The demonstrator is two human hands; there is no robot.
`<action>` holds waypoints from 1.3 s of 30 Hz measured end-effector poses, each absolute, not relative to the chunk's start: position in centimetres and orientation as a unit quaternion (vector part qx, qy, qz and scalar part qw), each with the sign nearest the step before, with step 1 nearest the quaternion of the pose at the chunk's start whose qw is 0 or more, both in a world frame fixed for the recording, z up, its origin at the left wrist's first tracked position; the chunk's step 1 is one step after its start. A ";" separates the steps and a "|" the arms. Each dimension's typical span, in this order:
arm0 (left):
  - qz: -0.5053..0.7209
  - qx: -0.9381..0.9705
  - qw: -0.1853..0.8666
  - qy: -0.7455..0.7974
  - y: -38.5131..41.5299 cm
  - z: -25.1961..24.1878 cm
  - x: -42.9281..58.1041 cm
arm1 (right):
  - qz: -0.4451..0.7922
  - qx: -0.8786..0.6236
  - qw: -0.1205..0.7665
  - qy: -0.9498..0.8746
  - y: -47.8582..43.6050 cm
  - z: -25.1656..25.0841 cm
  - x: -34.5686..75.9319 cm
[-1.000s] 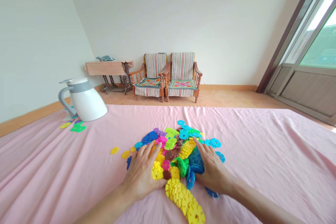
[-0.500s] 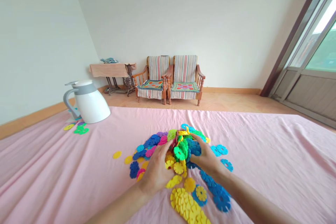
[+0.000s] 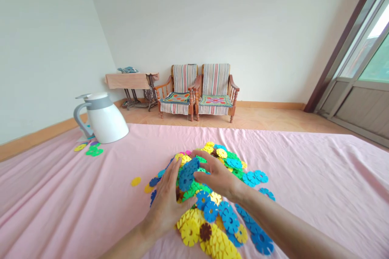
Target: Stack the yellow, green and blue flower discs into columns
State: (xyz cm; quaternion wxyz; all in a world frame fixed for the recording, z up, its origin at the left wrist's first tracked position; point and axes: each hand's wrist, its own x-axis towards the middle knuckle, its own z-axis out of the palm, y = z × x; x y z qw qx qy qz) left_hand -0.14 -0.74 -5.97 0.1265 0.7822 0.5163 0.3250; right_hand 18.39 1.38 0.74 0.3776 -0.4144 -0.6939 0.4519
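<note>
Flower-shaped plastic discs with notched edges lie in a heap between my hands. My left hand (image 3: 165,202) is open on the heap's left side, fingers stretched forward and thumb apart. My right hand (image 3: 219,174) reaches over from the right, fingers and thumb spread. Its fingertips are at the edge of a tilted stack of blue discs (image 3: 187,175) between the hands; whether they touch cannot be made out. Green discs (image 3: 191,190) show below the stack. Nearer me are yellow discs (image 3: 190,232), a brown disc (image 3: 205,231) and more blue discs (image 3: 229,220).
A white jug with a grey handle (image 3: 107,120) stands at the left of the pink cloth (image 3: 304,186). Green discs (image 3: 94,151) lie by its base. Light-blue discs (image 3: 255,177) lie to the right of the heap. Two wooden armchairs (image 3: 215,89) stand by the far wall.
My hands have moved a little left and spread apart. The held-together cluster of green, yellow and blue discs has come apart, and more discs now lie loose over the heap.
</note>
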 end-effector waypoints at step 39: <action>0.384 0.765 0.092 0.509 4.4 -4.4 -1.7 | 0.180 -0.429 0.149 -0.873 -0.7 -0.3 28.5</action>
